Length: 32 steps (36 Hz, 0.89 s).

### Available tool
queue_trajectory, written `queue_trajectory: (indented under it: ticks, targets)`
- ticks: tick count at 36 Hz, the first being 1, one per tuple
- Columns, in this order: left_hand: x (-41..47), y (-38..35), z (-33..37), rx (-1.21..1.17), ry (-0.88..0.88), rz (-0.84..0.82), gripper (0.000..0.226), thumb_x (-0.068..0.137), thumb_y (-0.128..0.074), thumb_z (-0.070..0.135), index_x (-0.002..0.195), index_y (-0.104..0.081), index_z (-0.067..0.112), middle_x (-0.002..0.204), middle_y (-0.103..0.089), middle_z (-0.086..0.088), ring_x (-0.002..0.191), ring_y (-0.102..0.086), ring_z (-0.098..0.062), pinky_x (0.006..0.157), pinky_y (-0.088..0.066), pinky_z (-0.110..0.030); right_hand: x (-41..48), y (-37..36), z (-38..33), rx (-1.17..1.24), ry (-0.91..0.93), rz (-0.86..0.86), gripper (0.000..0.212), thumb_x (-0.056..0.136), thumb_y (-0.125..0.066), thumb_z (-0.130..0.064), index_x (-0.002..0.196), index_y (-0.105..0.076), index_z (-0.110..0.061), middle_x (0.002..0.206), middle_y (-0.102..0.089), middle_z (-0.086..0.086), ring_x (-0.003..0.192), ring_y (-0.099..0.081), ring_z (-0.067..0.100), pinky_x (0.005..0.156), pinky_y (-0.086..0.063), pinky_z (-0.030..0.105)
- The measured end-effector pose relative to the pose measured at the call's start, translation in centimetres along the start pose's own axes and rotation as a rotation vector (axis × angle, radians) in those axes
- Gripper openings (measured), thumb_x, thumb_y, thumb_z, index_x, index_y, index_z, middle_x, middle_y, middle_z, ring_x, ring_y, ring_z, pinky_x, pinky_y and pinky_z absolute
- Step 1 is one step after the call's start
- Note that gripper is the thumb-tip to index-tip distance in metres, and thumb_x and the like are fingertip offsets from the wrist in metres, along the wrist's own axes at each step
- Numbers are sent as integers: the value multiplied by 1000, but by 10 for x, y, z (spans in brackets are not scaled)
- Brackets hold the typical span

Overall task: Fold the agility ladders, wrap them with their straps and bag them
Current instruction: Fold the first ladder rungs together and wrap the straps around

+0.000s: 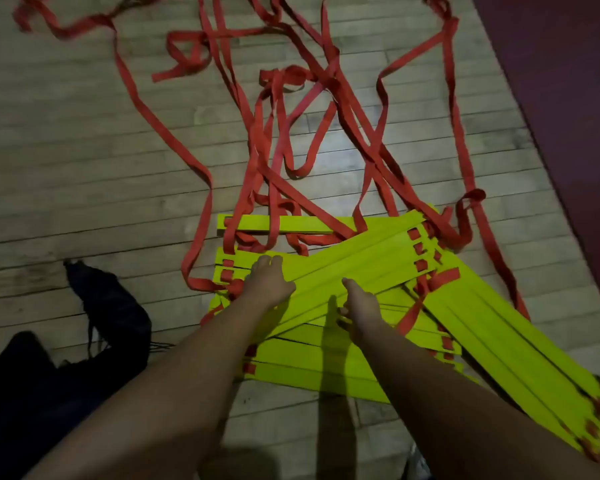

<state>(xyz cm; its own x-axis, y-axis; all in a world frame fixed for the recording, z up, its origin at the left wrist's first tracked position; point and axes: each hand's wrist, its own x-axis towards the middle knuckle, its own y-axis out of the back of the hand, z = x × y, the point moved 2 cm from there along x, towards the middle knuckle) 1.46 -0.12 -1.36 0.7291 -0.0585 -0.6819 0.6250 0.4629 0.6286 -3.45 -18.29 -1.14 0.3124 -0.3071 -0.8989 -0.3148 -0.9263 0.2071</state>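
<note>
The person is working early in the task: the yellow rungs (326, 362) are lying gathered on the wooden floor (84, 150) just in front of the person, but they are fanning out in crossed, uneven groups rather than sitting in one squared stack. The red straps (274, 133) are sprawling in loose, tangled loops across the boards beyond the rungs, so the wrapping is not yet begun, and the bagging is waiting too. What seems to be a dark bag (111, 313) is lying slack on the floor to the left, apart from the pile. The left hand (267, 284) is resting flat on the upper rungs, fingers stretched forward and pressing. The right hand (359, 308) is seemingly gripping a rung, thumb lying on top and fingers curling at its edge. A maroon mat (568, 81) is bordering the planks on the right, and the room is looking dim.
</note>
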Motion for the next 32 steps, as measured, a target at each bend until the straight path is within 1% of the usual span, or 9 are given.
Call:
queue_trajectory:
  ticks: [3,8,12,17,19,21,24,27,32]
  targets:
    - [4,-9,-9,164,41,27,66,95,-61,38,145,-34,5,151,-28,-20,139,-29,-39,108,-36,-47,11,-7,11,124,-8,17,41,93,-67,-33,119,-55,-4,99,-57,13,85,-55,25,69,-46,38]
    - [-2,-29,-16,373,-31,133,57,98,-60,37,141,-39,7,142,-39,-16,133,-36,-34,105,-36,-45,17,-25,29,224,-49,-5,23,93,-67,-16,103,-56,2,69,-40,11,56,-44,25,51,-38,34]
    - [-7,-31,-23,374,-95,155,55,94,-66,38,136,-43,11,137,-47,-11,130,-41,-29,102,-36,-42,18,-24,36,196,-69,14,21,93,-69,-15,102,-58,0,72,-47,13,59,-48,25,53,-40,34]
    - [-31,-15,-13,282,-191,178,39,95,-63,18,124,-39,6,118,-54,-15,112,-55,-33,75,-44,-40,6,-24,28,300,-119,-142,9,98,-62,-9,94,-59,-2,81,-58,13,63,-55,23,64,-50,37]
    - [-41,-4,-5,233,-174,159,42,92,-64,14,123,-37,6,111,-59,-18,103,-60,-37,74,-49,-42,-4,-26,24,360,-135,-203,8,100,-59,-7,93,-59,-4,93,-61,11,74,-60,23,80,-52,38]
    - [-54,11,5,170,-160,132,48,89,-68,16,125,-37,7,112,-61,-20,102,-62,-39,80,-52,-46,-21,-27,17,404,-125,-251,5,102,-55,-8,105,-59,-7,103,-62,9,80,-63,21,73,-52,35]
    - [-74,35,17,64,-167,122,56,86,-73,18,131,-41,8,125,-59,-17,113,-58,-34,86,-48,-38,-47,-29,9,423,-82,-311,17,102,-53,-16,117,-55,-9,99,-63,7,82,-63,19,67,-48,35]
    - [-99,64,32,4,-185,128,57,87,-73,16,134,-44,5,130,-58,-15,115,-57,-29,73,-35,-26,-73,-25,-1,448,-57,-373,28,103,-49,-30,122,-49,-9,107,-64,12,101,-63,27,85,-48,40]
    - [-151,109,57,-180,-185,166,42,86,-74,22,123,-57,11,113,-66,-11,90,-59,-20,68,-42,-27,-107,4,-11,306,-4,-326,82,98,-25,-72,141,-47,-5,132,-57,22,115,-60,34,92,-45,48]
